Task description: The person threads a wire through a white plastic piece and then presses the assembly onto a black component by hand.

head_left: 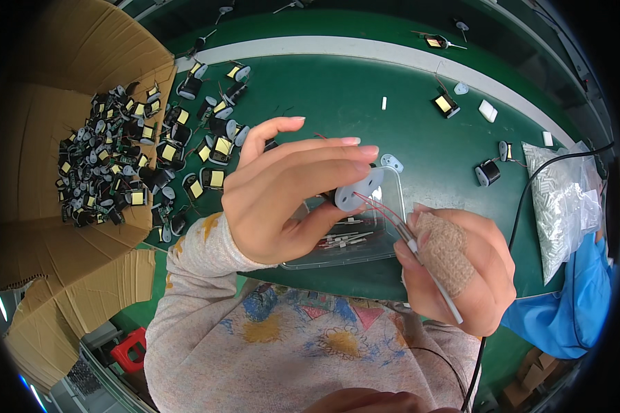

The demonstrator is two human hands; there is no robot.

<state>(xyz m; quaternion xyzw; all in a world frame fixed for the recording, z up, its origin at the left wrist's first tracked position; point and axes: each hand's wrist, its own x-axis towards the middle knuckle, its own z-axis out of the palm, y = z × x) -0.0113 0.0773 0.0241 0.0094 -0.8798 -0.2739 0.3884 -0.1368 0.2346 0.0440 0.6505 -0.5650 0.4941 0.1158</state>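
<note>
Head view: left hand (275, 186) pinches the grey-capped spool (358, 186) above the clear tray (344, 262); right hand (465, 265) grips a thin rod (439, 289), with red wires (382, 208) running from the cap (363, 188) toward it. Spool's probably light and stiff, smooth cap maybe slippery. Wires look soft, likely fragile where they exit. Take it by cap rim or body, don't tug wires.

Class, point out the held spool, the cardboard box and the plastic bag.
Spool (360, 188), head view: grey end disc.
Cardboard box (103, 43), head view: bare upper wall.
Plastic bag (556, 206), head view: middle of its front.
</note>
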